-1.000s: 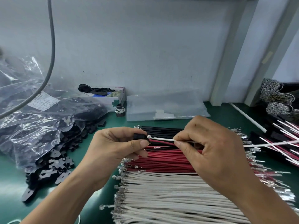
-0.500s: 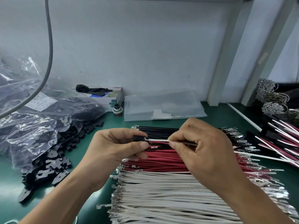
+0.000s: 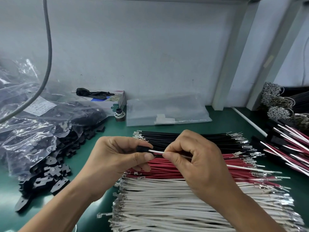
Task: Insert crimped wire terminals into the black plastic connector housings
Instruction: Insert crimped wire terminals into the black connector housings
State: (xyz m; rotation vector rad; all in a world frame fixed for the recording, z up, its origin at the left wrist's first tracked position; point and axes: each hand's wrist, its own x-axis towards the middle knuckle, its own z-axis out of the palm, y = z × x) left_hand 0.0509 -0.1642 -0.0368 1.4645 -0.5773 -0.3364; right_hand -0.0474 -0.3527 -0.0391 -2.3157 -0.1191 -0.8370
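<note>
Change: against the frame a second ago, the bare metal terminal no longer shows at the connector housing's mouth; only white insulation spans the gap, and the right hand's pinch sits nearer the housing.
Meaning: the terminal seems to have gone into its cavity; whether it has latched cannot be told from here.
Left hand [image 3: 117, 158]: curled, thumb and forefinger clamped on the black connector housing [image 3: 142, 149], held above the wire stock, its opening facing three o'clock.
Right hand [image 3: 197, 158]: fingers drawn together, thumb and forefinger pinching the white wire [image 3: 156, 151] just beside the housing; the wire's free end trails out past the palm toward four o'clock.
Task's thing: housing and wire sit in mid-air between the two hands, at the centre of view, over the table [image 3: 222, 121].
Stock: black wires [image 3: 167, 136] at twelve o'clock from the hands, red wires [image 3: 167, 166] directly beneath, white wires [image 3: 167, 198] at six o'clock.
Loose housings [image 3: 50, 174]: a black pile spilling from a clear bag [image 3: 30, 124] at nine o'clock.
Finished assemblies [image 3: 287, 144]: stacked at three o'clock, well apart.
Next, as a judgement: two more cavities likely await wires.
</note>
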